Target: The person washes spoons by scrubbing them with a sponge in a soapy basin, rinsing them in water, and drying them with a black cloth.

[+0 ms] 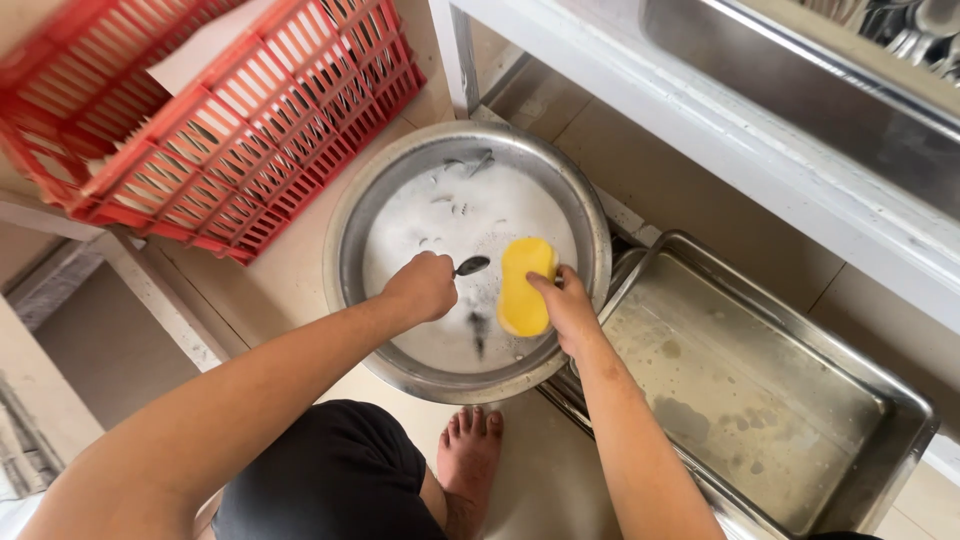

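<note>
The left hand is closed in a fist around the handle of a small metal spoon, whose dark bowl sticks out to the right, just above the suds. The right hand grips a yellow oval sponge by its right edge, fingers curled over it, the sponge held upright and just beside the spoon's bowl — close, though I cannot tell whether they touch. Both are over the near half of a round steel basin that sits on the floor and holds white soapy water; a few more pieces of cutlery show through the foam at its far side. Touching the basin's right rim is a rectangular steel tray with shallow cloudy water. A red plastic crate stands beyond the basin's left edge, tilted. A bare foot rests on the floor just below the basin's near rim.
</note>
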